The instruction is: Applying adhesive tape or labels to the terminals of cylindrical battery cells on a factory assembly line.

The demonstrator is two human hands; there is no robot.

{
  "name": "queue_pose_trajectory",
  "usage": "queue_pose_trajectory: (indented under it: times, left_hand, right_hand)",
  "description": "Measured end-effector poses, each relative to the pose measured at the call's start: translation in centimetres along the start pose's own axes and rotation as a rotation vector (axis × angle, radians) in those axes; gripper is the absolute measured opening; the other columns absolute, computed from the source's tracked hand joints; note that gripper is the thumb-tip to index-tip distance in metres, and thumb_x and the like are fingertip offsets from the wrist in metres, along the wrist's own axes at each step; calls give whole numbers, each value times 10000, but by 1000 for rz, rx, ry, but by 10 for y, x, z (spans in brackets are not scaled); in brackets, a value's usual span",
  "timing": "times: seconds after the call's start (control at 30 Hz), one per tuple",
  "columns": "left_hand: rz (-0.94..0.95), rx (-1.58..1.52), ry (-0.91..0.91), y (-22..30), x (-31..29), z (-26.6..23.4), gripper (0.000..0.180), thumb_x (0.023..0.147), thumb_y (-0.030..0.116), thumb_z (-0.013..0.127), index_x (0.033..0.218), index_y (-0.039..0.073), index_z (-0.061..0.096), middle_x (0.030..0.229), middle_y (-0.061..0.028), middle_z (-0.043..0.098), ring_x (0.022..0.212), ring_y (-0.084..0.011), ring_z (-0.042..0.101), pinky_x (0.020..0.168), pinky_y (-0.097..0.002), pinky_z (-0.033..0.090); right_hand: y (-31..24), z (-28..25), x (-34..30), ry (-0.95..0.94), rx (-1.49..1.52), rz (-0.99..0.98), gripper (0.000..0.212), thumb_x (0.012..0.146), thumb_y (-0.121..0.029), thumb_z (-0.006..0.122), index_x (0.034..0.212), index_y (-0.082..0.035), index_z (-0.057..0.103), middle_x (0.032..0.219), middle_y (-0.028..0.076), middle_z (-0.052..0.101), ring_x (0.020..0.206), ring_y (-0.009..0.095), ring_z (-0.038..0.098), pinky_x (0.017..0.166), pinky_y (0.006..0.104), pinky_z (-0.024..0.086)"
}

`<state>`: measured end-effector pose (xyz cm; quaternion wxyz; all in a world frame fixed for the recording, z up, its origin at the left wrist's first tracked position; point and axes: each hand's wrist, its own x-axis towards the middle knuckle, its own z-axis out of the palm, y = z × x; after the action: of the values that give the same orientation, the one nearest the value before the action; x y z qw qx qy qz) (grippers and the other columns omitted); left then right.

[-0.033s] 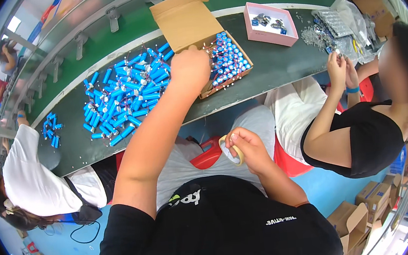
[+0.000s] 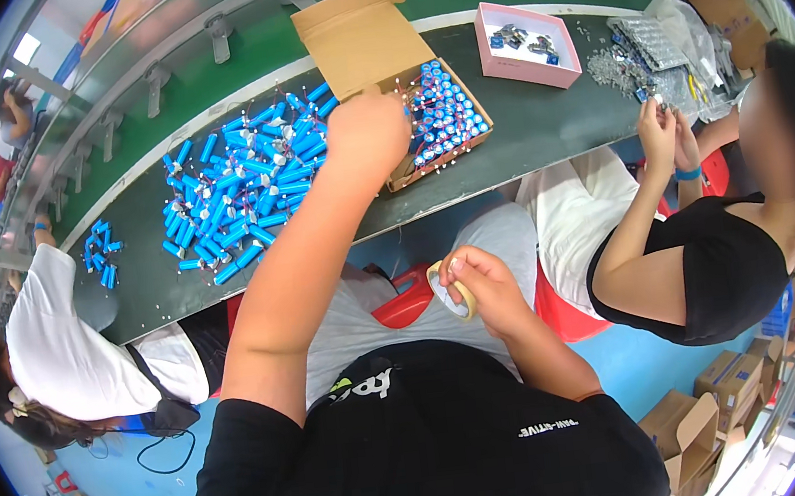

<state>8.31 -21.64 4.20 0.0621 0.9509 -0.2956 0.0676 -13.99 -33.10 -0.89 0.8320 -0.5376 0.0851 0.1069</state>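
Observation:
My left hand is over the left part of an open cardboard box, its fingers curled in and mostly hidden behind the back of the hand. What it grips there, if anything, I cannot make out. Blue cylindrical battery cells with wires stand packed upright in the box's right part. Left of the box lies a large heap of loose blue battery cells with white ends and thin wires. Low over my lap, my right hand is closed around a roll of pale yellow tape.
A pink box with small metal parts stands right on the dark table. Beyond it are bubble wrap and loose small parts. A smaller battery group lies far left. Co-workers sit on both sides; a green conveyor runs behind.
My left hand has shifted very slightly leftward at the box. My right hand and the tape roll look the same.

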Motion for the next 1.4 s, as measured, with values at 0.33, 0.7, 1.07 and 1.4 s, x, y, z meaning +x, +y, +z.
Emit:
queue_pose_trajectory:
  times: [0.33,0.7,1.07,1.4]
  left_hand:
    - [-95,-1166,-151,-23,-64,-34,232,997,220,507,1076,23,601,954,-44,621,819,-103,568,740,-252,468]
    - [-342,-2048,-124,-10,-89,-13,237,1026,233,404,1143,56,510,904,-85,593,636,-129,491,563,-242,381]
    - [195,-1145,-19,10,-139,-25,202,873,89,566,1049,39,482,914,-123,511,751,-277,546,679,-364,461]
    - [333,-977,2,15,-149,-31,304,795,171,609,1038,25,501,905,-163,498,785,-368,548,680,-420,467]
  right_hand:
    - [-9,0,7,-12,14,23,238,1013,-214,489,881,-27,550,866,62,573,664,98,485,655,245,403]
    - [-34,16,15,-79,7,-161,268,1033,-257,465,895,-34,519,894,77,560,649,104,476,627,242,392]
    - [-61,27,5,-69,-399,-300,91,997,-107,524,963,-27,550,839,36,557,686,85,500,635,225,410]
    - [-61,42,1,-72,-167,-104,140,953,-15,553,1052,-50,461,857,-6,563,748,41,519,665,193,423]
